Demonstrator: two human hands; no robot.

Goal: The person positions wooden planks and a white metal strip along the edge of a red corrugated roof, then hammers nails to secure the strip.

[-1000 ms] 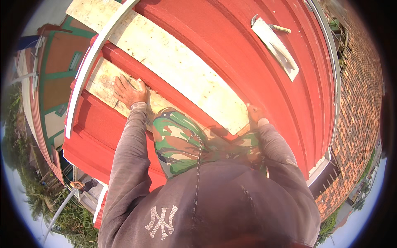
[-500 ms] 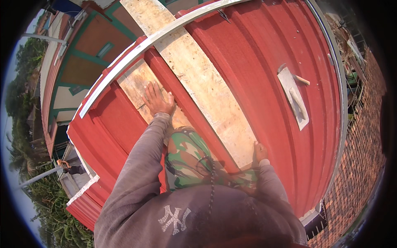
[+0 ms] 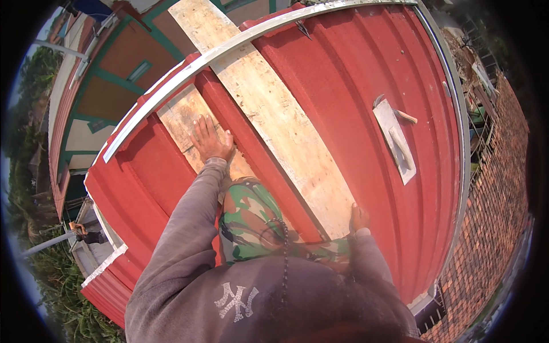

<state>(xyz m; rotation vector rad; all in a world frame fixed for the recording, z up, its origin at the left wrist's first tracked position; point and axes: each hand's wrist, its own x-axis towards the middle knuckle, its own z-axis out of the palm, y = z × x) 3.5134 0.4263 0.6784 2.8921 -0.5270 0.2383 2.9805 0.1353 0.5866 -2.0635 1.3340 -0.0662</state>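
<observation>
Left hand (image 3: 211, 140) lay flat on short board (image 3: 178, 113), fingers apart. Right hand (image 3: 359, 218) sat at near end of long board (image 3: 280, 117); couldn't tell if clamped. Both boards lay on red roof (image 3: 337, 108).

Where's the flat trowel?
In the head view, the trowel lies on the red roof, right of the long board, beyond the right hand, by a wooden-handled tool.

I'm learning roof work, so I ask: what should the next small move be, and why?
Probably steady the long board with the right hand: that hand is at its near end, while the far end juts past the white trim. The left hand, flat on the short board, could serve as a brace.
</observation>
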